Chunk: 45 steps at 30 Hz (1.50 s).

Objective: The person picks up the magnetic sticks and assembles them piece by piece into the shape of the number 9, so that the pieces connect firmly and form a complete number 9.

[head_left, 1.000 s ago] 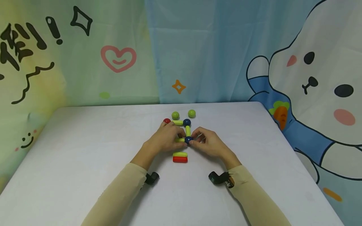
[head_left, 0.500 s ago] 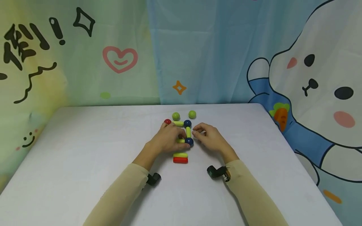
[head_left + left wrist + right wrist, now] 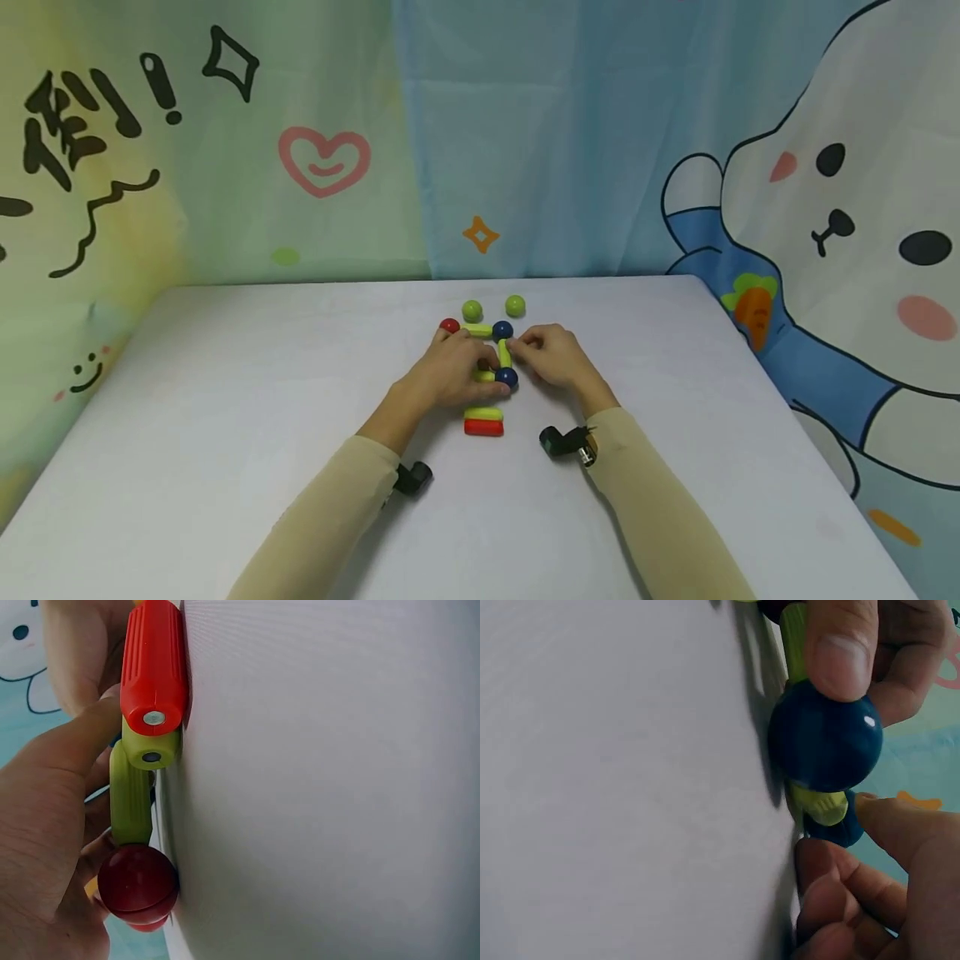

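Magnetic balls and rods form a joined shape on the table. My left hand (image 3: 453,371) lies over its left side, gripping the near blue ball (image 3: 506,378) with the thumb on it. A yellow-green rod (image 3: 504,353) runs from that ball to the far blue ball (image 3: 502,331). From there another yellow-green rod (image 3: 477,331) points left towards a red ball (image 3: 449,325). Under my left hand a further yellow-green rod (image 3: 130,791) is partly hidden. My right hand (image 3: 555,358) has its fingertips at the upright rod, near the far blue ball; whether they pinch it is unclear.
Two green balls (image 3: 515,306) sit apart beyond the shape. In front of it, a loose yellow-green rod (image 3: 483,413) and a red rod (image 3: 483,427) lie side by side. The white table (image 3: 262,433) ends at a printed curtain (image 3: 517,167).
My right hand has left the near blue ball and moved up to the upright rod, near the far blue ball. My left hand stays at the near ball. The head view has shifted slightly.
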Tool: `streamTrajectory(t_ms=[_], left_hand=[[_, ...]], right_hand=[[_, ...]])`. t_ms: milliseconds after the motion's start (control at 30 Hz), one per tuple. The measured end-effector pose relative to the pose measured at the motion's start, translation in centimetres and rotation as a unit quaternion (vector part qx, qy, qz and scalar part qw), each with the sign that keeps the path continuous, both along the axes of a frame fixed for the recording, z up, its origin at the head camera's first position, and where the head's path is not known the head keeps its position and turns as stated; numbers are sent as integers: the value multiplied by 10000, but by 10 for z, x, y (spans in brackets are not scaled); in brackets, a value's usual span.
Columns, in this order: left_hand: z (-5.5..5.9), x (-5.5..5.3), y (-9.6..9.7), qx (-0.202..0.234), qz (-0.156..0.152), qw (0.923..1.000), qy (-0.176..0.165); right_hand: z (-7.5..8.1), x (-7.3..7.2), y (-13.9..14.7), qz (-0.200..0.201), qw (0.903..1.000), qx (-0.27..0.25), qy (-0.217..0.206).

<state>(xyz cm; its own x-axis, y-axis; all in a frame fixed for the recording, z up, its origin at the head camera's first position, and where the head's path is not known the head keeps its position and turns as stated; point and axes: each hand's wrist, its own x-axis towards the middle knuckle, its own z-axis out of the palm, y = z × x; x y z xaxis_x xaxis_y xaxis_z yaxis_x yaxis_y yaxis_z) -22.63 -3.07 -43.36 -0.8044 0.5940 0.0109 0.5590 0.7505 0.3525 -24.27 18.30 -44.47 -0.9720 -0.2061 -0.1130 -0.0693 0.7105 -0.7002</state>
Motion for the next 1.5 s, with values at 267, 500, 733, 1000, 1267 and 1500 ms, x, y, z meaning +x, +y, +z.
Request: streamTrajectory(t_ms=[267, 500, 733, 1000, 1267, 1500], left_hand=[[0, 0, -2, 108, -21, 9999, 84], [-3, -1, 0, 168, -53, 9998, 59], [-5, -1, 1, 193, -56, 9998, 92], [-2, -3, -2, 218, -18, 9997, 66], [-3, -6, -3, 301, -3, 9995, -41], [-3, -9, -3, 273, 18, 9996, -87]], right_hand=[[7, -5, -10, -204, 9989, 398, -98], [7, -8, -17, -400, 9977, 523, -173], [7, -9, -19, -593, 9973, 364, -253], [9, -11, -20, -463, 9978, 294, -371], [12, -11, -24, -467, 9977, 344, -364], [15, -11, -26, -480, 9965, 382, -576]])
